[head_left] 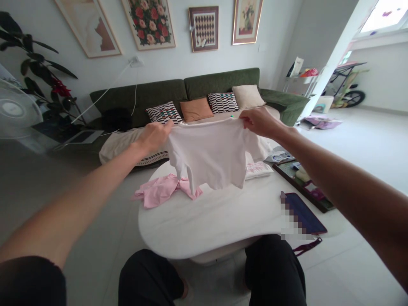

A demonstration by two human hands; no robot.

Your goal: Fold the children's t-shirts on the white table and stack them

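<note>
A small white T-shirt (212, 153) hangs stretched out above the table, held up by its shoulders. My left hand (157, 135) pinches it near the left end of the neckline. At the other shoulder my right hand (259, 122) grips the fabric between closed fingers. Below and to the left, a crumpled pink garment (161, 190) lies on the white table (207, 225), partly over its edge. Behind the shirt's right sleeve a folded white garment with pink print (259, 170) rests on the tabletop, partly hidden.
A dark blue tablet-like case (306, 214) lies at the table's right, beside a dark-rimmed tray (299, 187) of assorted items. Behind the table stands a green sofa (153, 97) with several cushions. A fan (17, 110) is at far left. My knees are under the table's front edge.
</note>
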